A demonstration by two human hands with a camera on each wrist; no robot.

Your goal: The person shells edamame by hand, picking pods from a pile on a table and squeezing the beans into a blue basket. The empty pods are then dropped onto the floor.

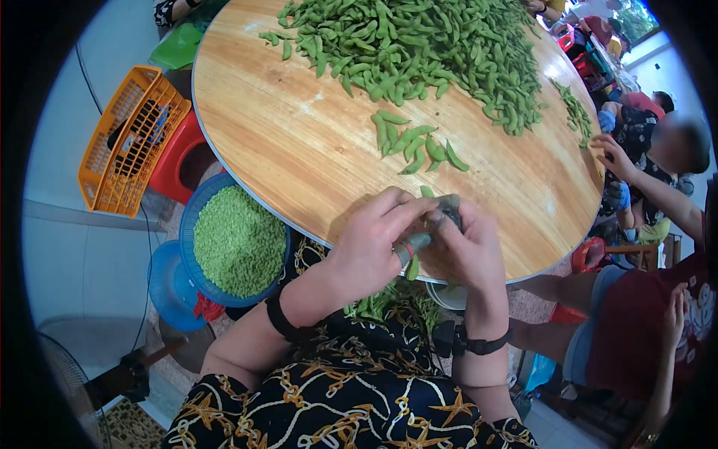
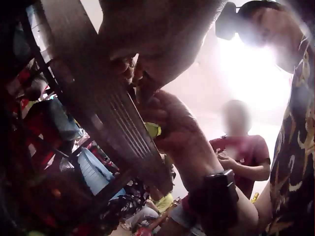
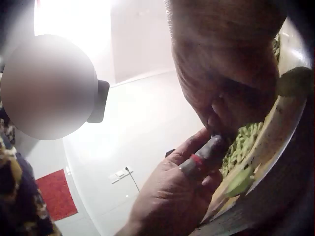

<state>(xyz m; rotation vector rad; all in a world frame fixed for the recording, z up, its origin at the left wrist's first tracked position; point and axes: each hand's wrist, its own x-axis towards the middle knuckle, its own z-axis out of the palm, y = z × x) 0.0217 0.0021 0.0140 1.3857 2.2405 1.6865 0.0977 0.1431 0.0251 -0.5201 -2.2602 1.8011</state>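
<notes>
At the near edge of the round wooden table [image 1: 284, 150] my two hands meet over one edamame pod [image 1: 413, 268]. My left hand [image 1: 370, 243] pinches it with curled fingers, one of which wears a grey sleeve with a red band [image 1: 415, 242]. Facing it, my right hand [image 1: 471, 247] grips the pod from the other side, a dark cover on one fingertip. The hands hide most of the pod. In the left wrist view a green bit [image 2: 153, 129] shows between the hands. The grey sleeve [image 3: 204, 157] appears in the right wrist view too.
A big heap of pods [image 1: 419, 45] fills the far half of the table, with a few loose pods [image 1: 415, 142] nearer. A blue basket of shelled beans [image 1: 239, 239] stands left of my lap, an orange crate [image 1: 131, 138] beyond it. Other people sit at the right.
</notes>
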